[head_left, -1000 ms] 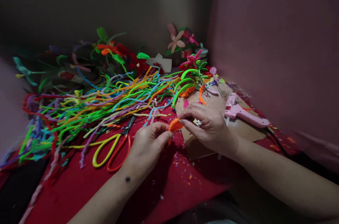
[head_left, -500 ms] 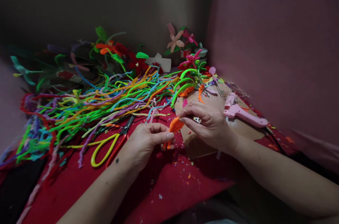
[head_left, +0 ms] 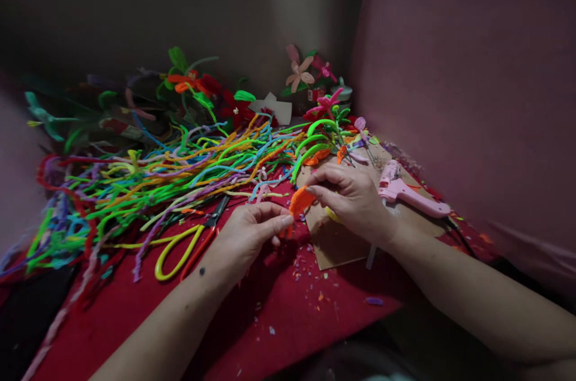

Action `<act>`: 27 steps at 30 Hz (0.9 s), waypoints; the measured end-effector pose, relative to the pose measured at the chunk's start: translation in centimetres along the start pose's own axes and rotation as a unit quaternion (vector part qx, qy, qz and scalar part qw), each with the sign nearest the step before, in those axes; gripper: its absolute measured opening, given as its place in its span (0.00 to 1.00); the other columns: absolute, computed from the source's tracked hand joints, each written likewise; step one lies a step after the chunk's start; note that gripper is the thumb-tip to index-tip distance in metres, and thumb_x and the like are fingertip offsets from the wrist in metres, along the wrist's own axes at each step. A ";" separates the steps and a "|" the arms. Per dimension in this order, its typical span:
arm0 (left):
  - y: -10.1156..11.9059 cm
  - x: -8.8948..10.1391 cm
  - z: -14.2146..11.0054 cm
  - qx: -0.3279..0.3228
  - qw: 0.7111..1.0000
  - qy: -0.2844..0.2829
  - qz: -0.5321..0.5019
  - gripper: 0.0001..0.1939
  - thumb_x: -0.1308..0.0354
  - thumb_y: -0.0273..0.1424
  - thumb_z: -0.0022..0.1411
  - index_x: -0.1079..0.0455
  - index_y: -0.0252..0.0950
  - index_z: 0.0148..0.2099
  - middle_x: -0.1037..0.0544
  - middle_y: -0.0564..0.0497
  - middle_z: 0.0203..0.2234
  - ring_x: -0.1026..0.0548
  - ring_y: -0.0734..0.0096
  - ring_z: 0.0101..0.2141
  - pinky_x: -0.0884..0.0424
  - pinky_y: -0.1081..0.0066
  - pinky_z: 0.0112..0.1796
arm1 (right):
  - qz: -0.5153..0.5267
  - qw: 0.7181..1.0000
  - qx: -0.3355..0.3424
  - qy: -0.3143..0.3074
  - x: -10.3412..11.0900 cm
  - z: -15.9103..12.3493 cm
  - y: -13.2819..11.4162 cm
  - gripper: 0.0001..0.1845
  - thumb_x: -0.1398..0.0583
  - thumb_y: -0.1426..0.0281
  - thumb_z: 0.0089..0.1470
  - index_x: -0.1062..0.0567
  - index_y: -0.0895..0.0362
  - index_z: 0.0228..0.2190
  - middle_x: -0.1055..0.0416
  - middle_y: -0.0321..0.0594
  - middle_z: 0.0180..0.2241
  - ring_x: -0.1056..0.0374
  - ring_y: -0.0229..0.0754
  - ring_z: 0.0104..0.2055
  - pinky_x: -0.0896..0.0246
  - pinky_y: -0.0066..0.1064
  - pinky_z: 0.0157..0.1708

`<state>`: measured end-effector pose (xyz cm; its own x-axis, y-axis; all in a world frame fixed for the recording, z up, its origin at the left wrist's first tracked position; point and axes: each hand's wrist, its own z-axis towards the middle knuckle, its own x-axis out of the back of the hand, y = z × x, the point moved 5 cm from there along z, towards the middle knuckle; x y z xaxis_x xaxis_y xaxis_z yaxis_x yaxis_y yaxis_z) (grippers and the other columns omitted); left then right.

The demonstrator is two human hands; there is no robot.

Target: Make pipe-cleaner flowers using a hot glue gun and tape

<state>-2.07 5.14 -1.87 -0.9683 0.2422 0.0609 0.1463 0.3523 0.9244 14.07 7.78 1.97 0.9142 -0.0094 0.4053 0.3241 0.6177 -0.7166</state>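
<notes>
Between my two hands is an orange pipe-cleaner petal (head_left: 300, 201), fuzzy and leaf-shaped. My left hand (head_left: 252, 234) pinches its lower end between thumb and forefinger, and short orange ends hang below those fingers. The fingertips of my right hand (head_left: 355, 198) pinch the upper tip. Under the right hand lies a piece of cardboard (head_left: 335, 246), with something yellow partly hidden by the palm. To the left of my left hand rest scissors (head_left: 184, 252) with one yellow and one red handle loop.
A large heap of coloured pipe cleaners (head_left: 193, 171) spreads across the red cloth (head_left: 288, 327). On the cardboard's right side lies a pink glue gun (head_left: 407, 192). Finished pipe-cleaner flowers (head_left: 299, 72) stand along the back wall. Small fuzzy scraps dot the cloth.
My right hand has shifted slightly, and the orange petal is now a little higher and more tilted to the right. A yellow piece and a purple scrap have come into view.
</notes>
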 end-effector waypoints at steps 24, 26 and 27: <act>1.4 1.6 0.6 -0.206 0.687 0.216 0.663 0.13 0.57 0.32 0.62 0.31 0.36 0.37 0.23 0.44 0.34 0.25 0.62 0.32 0.35 0.70 0.29 | -0.310 0.934 -0.129 -0.120 3.8 6.9 5.6 0.13 0.43 0.83 0.44 0.20 0.63 0.29 0.23 0.46 0.28 0.30 0.41 0.30 0.41 0.30 0.29; 1.4 1.4 0.4 -0.189 0.666 0.206 0.691 0.14 0.58 0.31 0.63 0.31 0.35 0.37 0.23 0.42 0.33 0.24 0.60 0.33 0.35 0.69 0.28 | -0.328 0.927 -0.123 -0.139 3.4 7.2 6.0 0.14 0.43 0.84 0.43 0.20 0.63 0.29 0.23 0.47 0.29 0.30 0.42 0.30 0.42 0.30 0.29; 1.4 1.3 0.4 -0.184 0.664 0.201 0.697 0.15 0.59 0.30 0.63 0.31 0.35 0.38 0.23 0.42 0.33 0.24 0.60 0.33 0.34 0.69 0.28 | -0.331 0.925 -0.117 -0.145 3.3 7.4 6.2 0.14 0.43 0.84 0.42 0.19 0.62 0.29 0.23 0.46 0.29 0.30 0.42 0.30 0.42 0.30 0.29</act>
<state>-3.07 6.33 -0.66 0.0690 -0.1850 0.9803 0.9686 -0.2229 -0.1103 17.30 17.37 3.06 0.4043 -0.0912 0.9101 0.8641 0.3641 -0.3474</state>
